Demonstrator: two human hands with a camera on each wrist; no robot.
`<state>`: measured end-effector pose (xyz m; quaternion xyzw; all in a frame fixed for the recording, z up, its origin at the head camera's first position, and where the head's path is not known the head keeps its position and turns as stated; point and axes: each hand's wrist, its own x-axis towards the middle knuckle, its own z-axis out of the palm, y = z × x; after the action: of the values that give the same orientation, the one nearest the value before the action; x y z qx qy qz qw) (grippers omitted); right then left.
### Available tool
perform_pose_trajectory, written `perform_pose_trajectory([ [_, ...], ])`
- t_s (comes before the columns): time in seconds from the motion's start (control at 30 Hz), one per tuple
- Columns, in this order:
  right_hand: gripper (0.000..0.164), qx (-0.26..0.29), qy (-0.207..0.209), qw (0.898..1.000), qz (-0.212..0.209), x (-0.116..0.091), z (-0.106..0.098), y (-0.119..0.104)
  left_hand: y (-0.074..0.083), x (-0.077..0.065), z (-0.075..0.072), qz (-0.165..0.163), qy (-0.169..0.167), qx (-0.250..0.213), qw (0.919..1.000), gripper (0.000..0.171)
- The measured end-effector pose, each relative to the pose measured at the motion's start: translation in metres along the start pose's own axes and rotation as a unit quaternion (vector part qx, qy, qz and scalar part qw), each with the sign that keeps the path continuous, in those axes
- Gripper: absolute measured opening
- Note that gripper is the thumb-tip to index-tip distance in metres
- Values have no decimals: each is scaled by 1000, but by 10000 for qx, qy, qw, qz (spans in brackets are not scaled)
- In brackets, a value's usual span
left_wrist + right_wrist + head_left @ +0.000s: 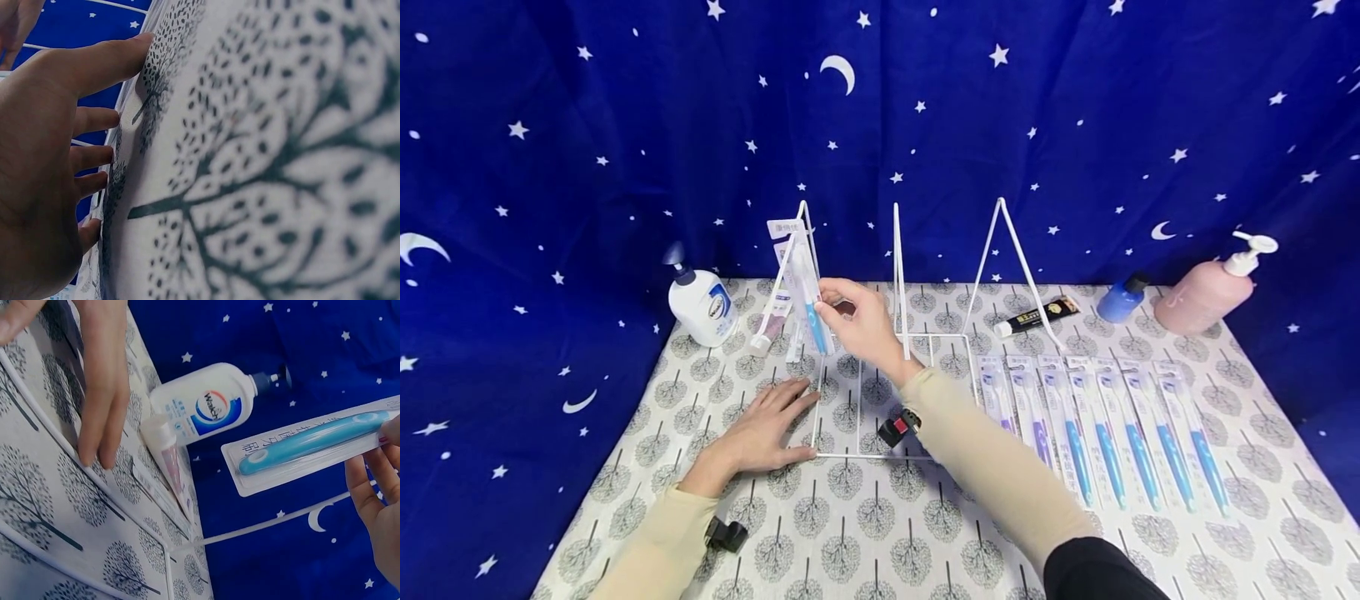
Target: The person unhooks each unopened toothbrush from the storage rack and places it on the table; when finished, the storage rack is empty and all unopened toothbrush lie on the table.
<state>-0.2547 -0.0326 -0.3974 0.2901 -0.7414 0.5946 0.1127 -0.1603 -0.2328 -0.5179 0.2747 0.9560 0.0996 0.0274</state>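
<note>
My right hand [861,321] pinches a packaged toothbrush [815,325] with a blue handle, between thumb and fingers. The package stands nearly upright beside the left triangular upright of a white wire rack [897,250]. In the right wrist view the blue handle [312,440] shows through the clear pack, held above the table. My left hand [763,425] rests on the patterned cloth at the rack's left side, fingers spread, its fingertips at the base wire. In the left wrist view the left hand [37,169] has its thumb extended over the cloth.
Several packaged toothbrushes [1105,450] lie in a row right of the rack. Behind them are a black tube [1037,317], a blue bottle [1120,302] and a pink pump bottle [1202,296]. A white pump bottle [702,308] and a pinkish tube [772,323] stand at left.
</note>
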Motion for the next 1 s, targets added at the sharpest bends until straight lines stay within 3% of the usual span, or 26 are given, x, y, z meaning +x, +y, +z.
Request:
perform_pose_trajectory([
  [0.2,26,47,-188,9997,-124,-14,-3,-25,0,-1,-1,45,96,3,9999,87],
  [0.63,26,475,-352,9958,-705,-44,0,-43,4,-4,-4,-138,-3,-50,9999,87],
  [0.8,27,471,-452,9933,-950,-56,1,-51,5,-4,-3,-318,-195,-198,9991,94],
  [1.0,26,487,-599,9888,-1278,-68,4,-61,4,-2,-3,-266,-2,-459,9986,104],
])
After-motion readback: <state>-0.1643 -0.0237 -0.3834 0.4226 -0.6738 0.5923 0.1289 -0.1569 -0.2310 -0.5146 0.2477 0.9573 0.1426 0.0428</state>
